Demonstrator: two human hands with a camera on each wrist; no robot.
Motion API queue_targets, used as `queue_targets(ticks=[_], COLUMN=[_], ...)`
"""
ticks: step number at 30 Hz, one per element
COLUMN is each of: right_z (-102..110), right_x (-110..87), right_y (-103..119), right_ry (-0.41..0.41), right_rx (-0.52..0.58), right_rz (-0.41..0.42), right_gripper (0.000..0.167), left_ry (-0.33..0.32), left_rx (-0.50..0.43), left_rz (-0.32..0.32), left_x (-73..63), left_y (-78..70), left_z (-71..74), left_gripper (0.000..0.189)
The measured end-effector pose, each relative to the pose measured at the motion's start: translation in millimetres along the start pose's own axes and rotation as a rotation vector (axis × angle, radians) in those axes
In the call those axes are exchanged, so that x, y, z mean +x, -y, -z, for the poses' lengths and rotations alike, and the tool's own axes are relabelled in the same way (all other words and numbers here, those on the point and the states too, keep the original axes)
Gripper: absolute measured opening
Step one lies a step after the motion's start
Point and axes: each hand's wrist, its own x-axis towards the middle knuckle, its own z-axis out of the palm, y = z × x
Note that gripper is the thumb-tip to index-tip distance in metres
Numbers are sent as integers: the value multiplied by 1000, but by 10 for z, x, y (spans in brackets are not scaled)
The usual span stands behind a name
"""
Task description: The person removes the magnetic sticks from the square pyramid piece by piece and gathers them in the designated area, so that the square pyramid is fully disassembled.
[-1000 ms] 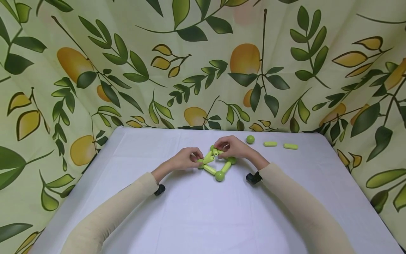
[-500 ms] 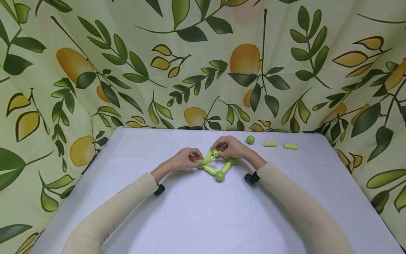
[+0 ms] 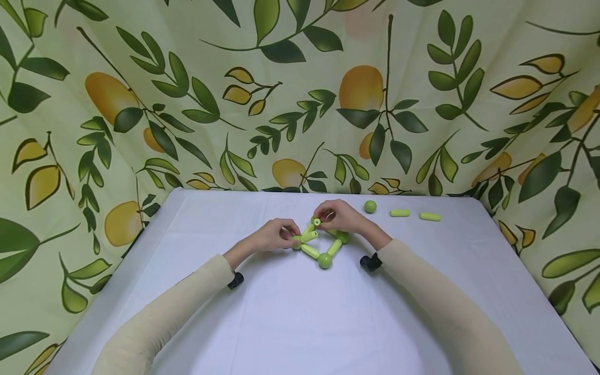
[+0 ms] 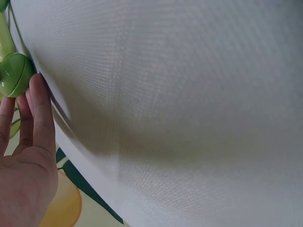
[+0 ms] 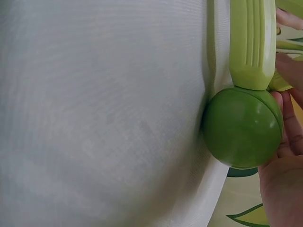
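A ring of green balls and pale green rods lies on the white table. My left hand [image 3: 273, 234] holds the green ball [image 4: 16, 74] at the ring's left corner between thumb and fingers. From that ball a short rod [image 3: 309, 237] points up and inward, its hollow end free. At the far side my right hand [image 3: 341, 216] pinches a rod whose round end [image 3: 316, 222] faces the head camera; its fingers hide the ball behind. The right corner ball [image 5: 244, 127] and its rod [image 5: 253, 42] stand beside the right hand, untouched. A near ball [image 3: 325, 260] forms the front corner.
Behind the right hand lie a loose green ball [image 3: 370, 207] and two loose rods, one nearer [image 3: 400, 213] and one farther right [image 3: 429, 216]. A leaf-print curtain [image 3: 300, 104] hangs right behind the table's [image 3: 300, 323] far edge.
My right hand has shifted slightly left, and the rod end in its fingers has risen a little and turned toward the head camera. My left hand keeps its hold on the ball.
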Motion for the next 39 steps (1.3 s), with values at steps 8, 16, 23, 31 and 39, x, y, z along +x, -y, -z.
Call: queue_targets(ticks=[8,16,23,31,39], right_z=[-12,7,60,94,102], right_x=[50,51,28,35,44], right_y=[9,34,45,55,63], right_ry=[11,-23,-79,-79,-67], right_rx=[4,-83,-109,-94,-108], right_rz=[-9,-24,-84,-108,-112], right_gripper=[25,19,17,14,13], left_ry=[7,11,13,22,17], left_rx=[-9,1,-7,-10,2], left_rz=[-5,-1,-4,-15,-4], left_x=[11,8,11,15,13], left_y=[14,25,11,11,12], left_z=[-5,2,8,14,9], left_gripper=[16,15,16,16,16])
